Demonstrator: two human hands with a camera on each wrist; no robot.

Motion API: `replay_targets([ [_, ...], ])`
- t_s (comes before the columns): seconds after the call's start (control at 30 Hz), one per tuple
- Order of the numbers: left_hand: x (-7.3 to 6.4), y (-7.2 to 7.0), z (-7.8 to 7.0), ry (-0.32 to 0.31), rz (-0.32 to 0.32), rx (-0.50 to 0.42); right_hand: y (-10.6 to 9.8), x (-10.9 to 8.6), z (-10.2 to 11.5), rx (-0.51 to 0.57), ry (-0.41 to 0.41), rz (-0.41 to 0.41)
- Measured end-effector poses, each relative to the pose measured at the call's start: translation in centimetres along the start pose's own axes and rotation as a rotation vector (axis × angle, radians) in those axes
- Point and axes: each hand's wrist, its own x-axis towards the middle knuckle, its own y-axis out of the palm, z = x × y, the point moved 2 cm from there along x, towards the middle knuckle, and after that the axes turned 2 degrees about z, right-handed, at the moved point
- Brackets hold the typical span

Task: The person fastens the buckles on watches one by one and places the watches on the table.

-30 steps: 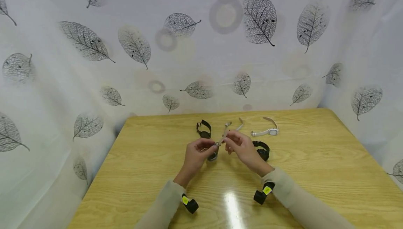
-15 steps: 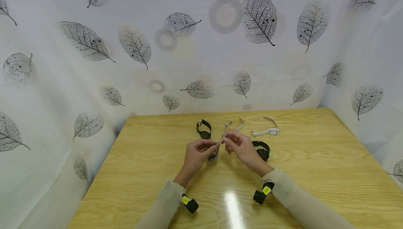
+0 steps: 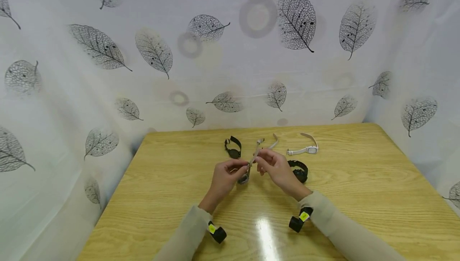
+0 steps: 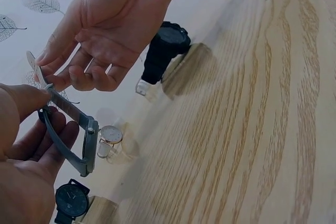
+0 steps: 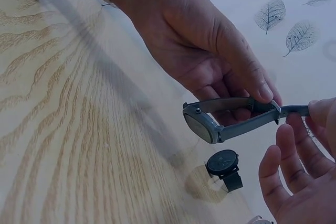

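Between my two hands is a wristwatch with a greyish strap, its strap closed into a loop through the buckle. The left hand pinches the strap at the buckle between thumb and fingers. With thumb and index finger the right hand pinches the strap's free end, which sticks out past the buckle. The watch case hangs below the left fingertips, on edge in the left wrist view. The right hand's other fingers are loosely bent and hold nothing.
A round black watch lies beyond the left hand. A chunky black watch sits beside the right wrist. Behind the hands lies a pale-strapped watch, partly hidden; a white watch is farther right. A leaf-patterned curtain encloses the wooden table.
My left fingertips and the watch have shifted very slightly to the right. The right hand keeps its place and its pinch on the strap end.
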Motion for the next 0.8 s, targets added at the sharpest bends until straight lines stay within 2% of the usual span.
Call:
replay_targets([
  [0.4, 0.01, 0.18, -0.19, 0.028, -0.036, 0.036, 0.18, 0.19, -0.7, -0.054, -0.043, 0.032],
  [0.6, -0.01, 0.05, -0.09, 0.022, -0.05, 0.012, 0.44, 0.21, -0.58, -0.119, -0.051, 0.007],
  [0.8, 0.01, -0.16, 0.01, 0.011, -0.051, 0.007, 0.56, 0.18, -0.35, -0.116, -0.05, -0.033],
])
